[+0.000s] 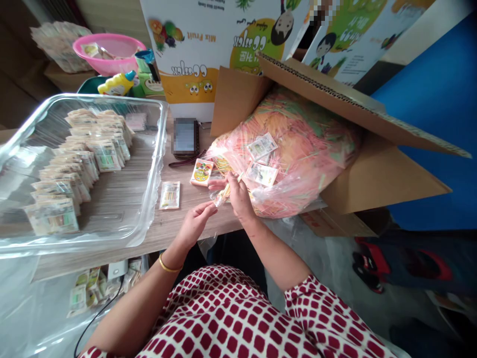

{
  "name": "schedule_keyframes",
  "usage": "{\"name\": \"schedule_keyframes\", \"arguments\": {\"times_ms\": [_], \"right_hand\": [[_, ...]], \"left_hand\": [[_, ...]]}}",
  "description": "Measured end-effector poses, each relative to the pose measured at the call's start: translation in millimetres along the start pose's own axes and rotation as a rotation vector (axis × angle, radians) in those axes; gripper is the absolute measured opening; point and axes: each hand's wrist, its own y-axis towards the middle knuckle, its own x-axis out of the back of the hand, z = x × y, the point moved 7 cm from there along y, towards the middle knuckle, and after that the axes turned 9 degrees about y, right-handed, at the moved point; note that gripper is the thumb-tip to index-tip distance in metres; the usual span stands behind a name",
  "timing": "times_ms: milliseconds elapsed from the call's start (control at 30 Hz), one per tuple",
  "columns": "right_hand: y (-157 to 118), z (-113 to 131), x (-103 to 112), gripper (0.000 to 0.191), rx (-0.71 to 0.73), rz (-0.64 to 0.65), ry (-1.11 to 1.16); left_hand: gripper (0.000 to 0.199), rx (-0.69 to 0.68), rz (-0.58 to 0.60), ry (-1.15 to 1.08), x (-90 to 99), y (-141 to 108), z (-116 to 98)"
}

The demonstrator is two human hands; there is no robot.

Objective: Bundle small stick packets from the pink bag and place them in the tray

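My left hand is closed, its thumb and fingertips pinching the lower end of a small clear packet. Between the thumb and fingers of my right hand is a small bunch of thin pale candy sticks, their lower ends at the packet. Whether the sticks are inside it I cannot tell. Just beyond my right hand, a big clear bag of pink, orange and green sticks bulges from an open carton. Two printed sachets lie on that bag. A filled sachet rests flat on the table, left of my hands.
A clear plastic tray with rows of filled sachets occupies the left side. Near the middle are a phone and a stack of printed packets. Carton flaps jut out at right. A pink basin stands behind.
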Motion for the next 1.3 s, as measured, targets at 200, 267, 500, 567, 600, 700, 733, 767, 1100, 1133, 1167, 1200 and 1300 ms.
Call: {"name": "schedule_keyframes", "arguments": {"times_ms": [200,267,500,567,600,700,733,767,1100,1133,1167,1200,1300], "right_hand": [[-5.1,5.7,-5.5,0.035,0.047,0.045,-0.027],[-3.1,2.4,-0.5,0.036,0.017,-0.005,-0.019],[-4.1,1.1,1.4,0.043,0.049,0.011,-0.051],[-2.5,0.4,4.4,0.043,0.046,-0.002,-0.032],[-1.0,-0.2,6.7,0.042,0.04,-0.019,-0.019],[3.2,-0.6,10.6,0.038,0.021,-0.053,-0.01],[3.5,0.5,10.1,0.038,0.024,-0.052,-0.022],[2.9,2.3,8.6,0.037,0.032,-0.044,-0.04],[-25.3,23.1,-9.0,0.036,0.142,0.254,-0.266],[-26.5,22.5,-9.3,0.035,0.131,0.284,-0.282],[-26.9,21.0,-9.1,0.034,0.109,0.303,-0.274],[-26.6,18.8,-8.5,0.034,0.076,0.312,-0.243],[-22.5,9.4,-6.0,0.036,-0.044,0.302,-0.093]], "left_hand": [[0.039,-0.017,-0.009,0.027,1.2,1.3,0.1],[0.039,-0.034,-0.035,0.113,3.5,0.9,-0.9],[0.04,-0.021,-0.032,0.074,0.8,1.3,1.5],[0.04,-0.023,-0.03,0.096,0.9,1.0,1.7],[0.039,-0.032,-0.038,0.139,1.7,0.5,1.0],[0.036,-0.058,-0.066,0.249,3.1,-1.2,-1.4],[0.036,-0.055,-0.07,0.241,2.8,-1.5,-1.1],[0.036,-0.042,-0.069,0.201,2.0,-1.6,-0.1],[0.035,0.119,0.046,-0.286,-8.5,0.4,8.5],[0.035,0.13,0.043,-0.294,-8.4,0.2,8.9],[0.034,0.142,0.042,-0.302,-8.7,0.1,9.1],[0.033,0.153,0.043,-0.31,-9.5,0.1,9.1],[0.032,0.183,0.052,-0.325,-12.6,2.3,8.4]]}}
